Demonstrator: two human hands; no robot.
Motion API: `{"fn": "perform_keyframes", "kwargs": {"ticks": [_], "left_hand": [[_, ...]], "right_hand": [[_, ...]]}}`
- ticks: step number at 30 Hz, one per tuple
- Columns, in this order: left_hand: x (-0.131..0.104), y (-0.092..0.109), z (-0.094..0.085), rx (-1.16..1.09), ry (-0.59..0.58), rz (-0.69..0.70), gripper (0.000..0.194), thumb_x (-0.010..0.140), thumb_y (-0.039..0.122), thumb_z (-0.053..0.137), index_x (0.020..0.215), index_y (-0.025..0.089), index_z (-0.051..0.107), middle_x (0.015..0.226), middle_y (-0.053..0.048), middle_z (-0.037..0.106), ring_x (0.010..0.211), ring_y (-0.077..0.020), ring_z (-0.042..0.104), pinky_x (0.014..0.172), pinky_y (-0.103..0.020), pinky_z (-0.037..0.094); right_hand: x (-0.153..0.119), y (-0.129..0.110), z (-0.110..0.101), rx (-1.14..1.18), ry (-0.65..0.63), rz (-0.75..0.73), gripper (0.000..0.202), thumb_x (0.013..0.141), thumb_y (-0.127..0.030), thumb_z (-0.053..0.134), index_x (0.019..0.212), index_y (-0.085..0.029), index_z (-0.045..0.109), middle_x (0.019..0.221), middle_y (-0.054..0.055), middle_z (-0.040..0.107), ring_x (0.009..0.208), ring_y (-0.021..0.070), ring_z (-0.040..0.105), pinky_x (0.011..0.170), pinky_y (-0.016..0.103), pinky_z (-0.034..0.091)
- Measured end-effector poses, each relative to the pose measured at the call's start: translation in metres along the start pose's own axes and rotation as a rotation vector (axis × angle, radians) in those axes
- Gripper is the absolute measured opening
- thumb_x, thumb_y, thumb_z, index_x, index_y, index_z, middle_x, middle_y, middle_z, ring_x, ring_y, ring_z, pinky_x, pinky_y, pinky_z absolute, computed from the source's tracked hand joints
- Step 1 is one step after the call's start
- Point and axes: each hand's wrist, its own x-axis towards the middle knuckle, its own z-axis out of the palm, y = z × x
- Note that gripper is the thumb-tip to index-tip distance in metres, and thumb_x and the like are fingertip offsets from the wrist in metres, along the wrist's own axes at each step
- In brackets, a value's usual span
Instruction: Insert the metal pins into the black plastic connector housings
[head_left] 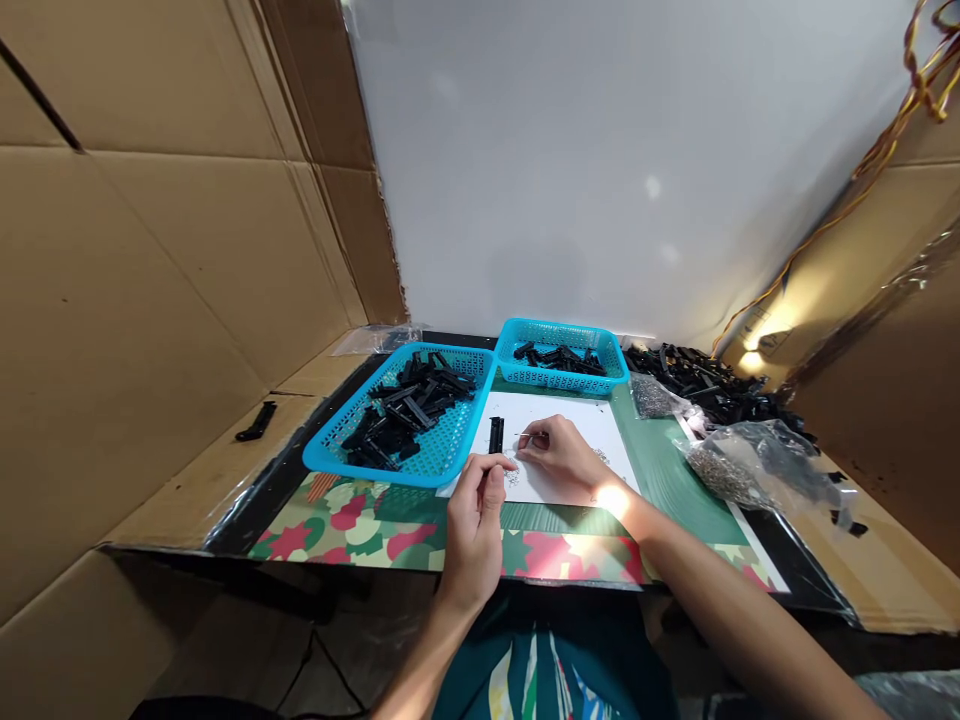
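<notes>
White paper, a flat sheet [600, 428], lies on a green mat [660, 480] and serves here as the centre of the layout. Its left edge runs close under the rim of a blue plastic basket [442, 452]; behind it stands a second blue basket [559, 381]. To the sheet's right, a strip of green mat separates it from two clear bags, so the wider margin is on that side. In front of the sheet, a camouflage-patterned band [409, 542] reaches to the table's near edge.

Over the sheet's left half, the left hand [478, 500] is curled, thumb and fingers closed around the lower end of a black part [496, 434], which stands up past the fingers. The right hand [559, 452], over the sheet's middle, has its fingertips pinched together on a thin, pale sliver [529, 434], too small to identify. Tiny bits [513, 474] are scattered on the paper near both hands.

Left of the sheet, the near basket carries a large pile of black pieces [412, 408]; the one behind holds a smaller batch [566, 358]. Right of the sheet, the small bag [651, 397] and the larger bag [720, 468] contain fine grey bits, with a black heap [709, 385] beyond them.
</notes>
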Motion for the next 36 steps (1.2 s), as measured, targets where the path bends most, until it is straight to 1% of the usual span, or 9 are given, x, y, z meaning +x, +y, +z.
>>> {"fn": "perform_keyframes", "kwargs": {"ticks": [4,7,9,13,16,19,23,25,36], "left_hand": [[0.002,-0.002,0.0,-0.026,-0.077,-0.04,0.031,0.104,0.049,0.053,0.105,0.02,0.063,0.092,-0.004,0.065,0.074,-0.0168,0.056,0.065,-0.025,0.043],[0.006,-0.004,0.001,-0.021,-0.113,-0.053,0.029,0.104,0.047,0.052,0.109,0.021,0.064,0.098,-0.004,0.067,0.077,-0.0171,0.059,0.067,-0.026,0.044],[0.008,-0.004,0.001,-0.012,-0.153,-0.056,0.03,0.105,0.047,0.05,0.114,0.021,0.065,0.103,-0.004,0.068,0.08,-0.0174,0.06,0.069,-0.026,0.044],[0.008,-0.001,0.001,0.026,-0.207,-0.031,0.03,0.107,0.045,0.049,0.118,0.023,0.065,0.1,-0.003,0.067,0.083,-0.0181,0.062,0.072,-0.027,0.045],[0.007,0.001,0.001,0.077,-0.195,0.016,0.029,0.108,0.042,0.046,0.112,0.022,0.066,0.095,-0.003,0.066,0.086,-0.0188,0.061,0.076,-0.028,0.044],[0.007,0.002,0.001,0.1,-0.178,0.046,0.031,0.109,0.041,0.044,0.105,0.021,0.067,0.092,-0.003,0.064,0.089,-0.0196,0.06,0.079,-0.029,0.043],[0.007,0.0,0.001,0.091,-0.181,0.029,0.029,0.109,0.042,0.045,0.108,0.021,0.066,0.095,-0.003,0.064,0.09,-0.0202,0.06,0.08,-0.029,0.044],[0.006,-0.001,0.0,0.098,-0.183,0.027,0.028,0.109,0.042,0.046,0.11,0.022,0.065,0.097,-0.004,0.065,0.091,-0.0207,0.06,0.079,-0.029,0.044],[0.004,0.001,-0.001,0.164,-0.161,0.07,0.028,0.109,0.04,0.046,0.106,0.022,0.067,0.094,-0.003,0.065,0.088,-0.0205,0.061,0.075,-0.029,0.043]], "right_hand": [[-0.006,-0.006,-0.015,0.109,-0.045,-0.042,0.025,0.084,-0.039,0.074,0.078,-0.014,0.075,0.063,-0.002,0.057,0.06,0.0116,0.045,0.057,0.024,0.035],[-0.015,-0.014,-0.025,0.265,0.006,-0.056,0.039,0.079,-0.053,0.081,0.082,-0.015,0.076,0.054,-0.008,0.034,0.055,0.0096,0.028,0.053,0.025,0.025],[-0.021,-0.018,-0.027,0.35,0.021,-0.058,0.043,0.074,-0.056,0.086,0.081,-0.015,0.077,0.055,-0.01,0.022,0.055,0.0089,0.019,0.053,0.026,0.017],[-0.027,-0.022,-0.022,0.381,-0.044,-0.071,0.044,0.072,-0.057,0.088,0.08,-0.015,0.078,0.057,-0.01,0.018,0.056,0.0085,0.014,0.055,0.029,0.011],[-0.028,-0.023,-0.019,0.364,-0.082,-0.081,0.045,0.072,-0.06,0.087,0.081,-0.016,0.079,0.056,-0.01,0.018,0.055,0.0084,0.014,0.054,0.028,0.011],[-0.028,-0.024,-0.018,0.337,-0.091,-0.095,0.047,0.073,-0.063,0.084,0.08,-0.017,0.08,0.051,-0.009,0.025,0.051,0.0084,0.02,0.05,0.027,0.015],[-0.029,-0.025,-0.019,0.331,-0.068,-0.091,0.048,0.075,-0.064,0.082,0.08,-0.017,0.08,0.057,-0.002,0.053,0.052,0.0104,0.037,0.048,0.025,0.027],[-0.029,-0.026,-0.019,0.358,-0.069,-0.078,0.047,0.074,-0.063,0.083,0.08,-0.017,0.08,0.062,0.001,0.061,0.054,0.0106,0.04,0.05,0.025,0.029],[-0.03,-0.024,-0.02,0.406,-0.092,-0.09,0.034,0.078,-0.051,0.083,0.082,-0.017,0.08,0.065,0.001,0.064,0.055,0.0103,0.04,0.051,0.026,0.028]]}}
